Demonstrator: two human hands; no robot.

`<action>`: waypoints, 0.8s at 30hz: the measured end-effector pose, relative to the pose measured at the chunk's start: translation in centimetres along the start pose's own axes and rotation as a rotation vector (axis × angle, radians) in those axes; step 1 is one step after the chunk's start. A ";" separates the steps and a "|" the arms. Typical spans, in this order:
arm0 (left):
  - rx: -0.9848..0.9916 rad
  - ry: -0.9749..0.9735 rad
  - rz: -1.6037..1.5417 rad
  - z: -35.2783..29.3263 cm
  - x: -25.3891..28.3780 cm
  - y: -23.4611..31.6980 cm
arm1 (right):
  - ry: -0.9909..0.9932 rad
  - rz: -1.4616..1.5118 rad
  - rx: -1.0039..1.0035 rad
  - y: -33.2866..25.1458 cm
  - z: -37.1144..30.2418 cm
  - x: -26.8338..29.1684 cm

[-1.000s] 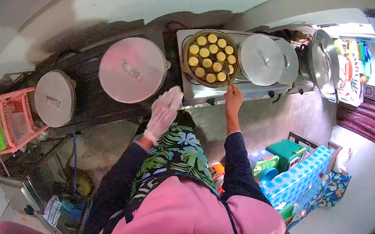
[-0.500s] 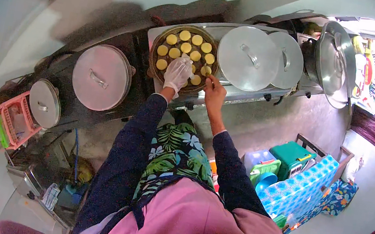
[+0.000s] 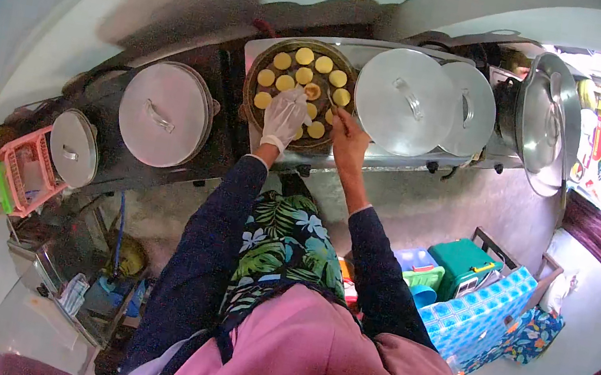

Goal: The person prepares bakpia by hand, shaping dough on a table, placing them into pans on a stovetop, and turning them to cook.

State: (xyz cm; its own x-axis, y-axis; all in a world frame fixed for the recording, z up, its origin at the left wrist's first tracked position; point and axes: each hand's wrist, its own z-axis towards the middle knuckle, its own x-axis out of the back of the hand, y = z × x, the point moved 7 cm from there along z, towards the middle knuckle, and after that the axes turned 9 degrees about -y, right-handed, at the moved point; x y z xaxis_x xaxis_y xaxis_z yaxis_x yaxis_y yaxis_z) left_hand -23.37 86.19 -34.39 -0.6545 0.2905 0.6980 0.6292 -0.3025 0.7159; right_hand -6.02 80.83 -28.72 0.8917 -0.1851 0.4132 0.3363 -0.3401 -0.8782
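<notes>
A round dark pan (image 3: 248,106) on the stove holds several small round cakes (image 3: 304,55). They are pale yellow, except one browned cake (image 3: 312,92) near the middle. My left hand (image 3: 286,115), in a clear plastic glove, hangs over the lower part of the pan. Its fingers reach up beside the browned cake, partly bent and apart, with nothing seen in them. At the pan's right edge my bare right hand (image 3: 349,142) is closed around a thin utensil (image 3: 331,97), which points into the pan among the cakes. My hands hide some cakes.
Right of the pan, two flat metal lids (image 3: 407,94) (image 3: 466,109) overlap, with a large metal basin (image 3: 546,121) beyond. Left are a large lidded pan (image 3: 164,114), a smaller one (image 3: 74,149) and a pink basket (image 3: 31,170). A green box (image 3: 458,266) stands low at right.
One cake near the middle now shows a browned face where it was pale. The utensil has moved up and left inside the pan. My left hand stays over the pan's lower part.
</notes>
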 end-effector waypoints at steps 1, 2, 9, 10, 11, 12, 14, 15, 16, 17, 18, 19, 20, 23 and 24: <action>-0.018 -0.096 0.167 0.6 -0.7 0.6 | -0.002 -0.005 0.000 0.2 0.6 -0.2; -0.036 -0.192 0.335 1.1 -1.4 1.2 | 0.030 -0.110 0.070 -0.2 1.1 -0.1; 0.023 0.098 0.350 2.1 0.8 1.3 | -0.016 -0.172 0.047 0.1 2.5 -1.4; 0.155 -0.138 0.282 3.1 -0.6 0.1 | -0.018 -0.175 0.044 0.2 2.4 -1.3; 0.284 -0.374 0.209 3.2 -2.0 -0.9 | -0.023 -0.128 0.052 0.3 2.0 -1.0; 0.287 -0.369 0.211 2.8 -1.9 -1.2 | -0.030 -0.077 0.067 -0.3 1.7 -0.9; 0.090 -0.244 0.620 0.6 -1.0 -0.8 | -0.083 -0.049 0.044 -1.9 0.4 -1.1; 0.087 -0.248 0.610 -0.2 -0.9 -0.5 | -0.111 -0.037 0.015 -2.2 -0.4 -0.5; -0.079 -0.015 0.412 -0.6 0.9 0.9 | -0.105 -0.044 0.016 -2.0 -0.8 0.0; -0.155 0.103 0.306 -1.0 2.0 1.5 | -0.135 -0.025 -0.021 -1.4 -1.2 0.1; -0.239 0.217 0.213 -1.6 3.2 1.8 | -0.171 0.000 -0.057 -1.1 -1.3 -0.3; -0.022 0.114 0.050 -1.5 3.1 0.0 | -0.174 0.001 -0.054 -1.0 -1.2 -0.6; 0.079 0.063 0.018 -1.6 3.0 -0.9 | -0.165 0.000 -0.019 -1.2 -1.1 -1.0; 0.221 -0.043 0.107 -1.3 3.5 -1.4 | -0.134 0.027 0.019 -2.8 -0.7 -2.1; 0.250 -0.101 0.216 -1.4 3.1 -1.6 | -0.099 0.049 0.024 -3.2 -0.7 -1.9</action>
State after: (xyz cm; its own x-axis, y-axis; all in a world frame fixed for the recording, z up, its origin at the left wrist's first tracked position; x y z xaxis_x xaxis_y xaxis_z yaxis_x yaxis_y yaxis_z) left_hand -26.99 86.30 -33.38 -0.4585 0.3360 0.8227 0.8401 -0.1381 0.5246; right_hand -9.02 81.63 -26.56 0.9322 -0.1086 0.3453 0.2982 -0.3103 -0.9027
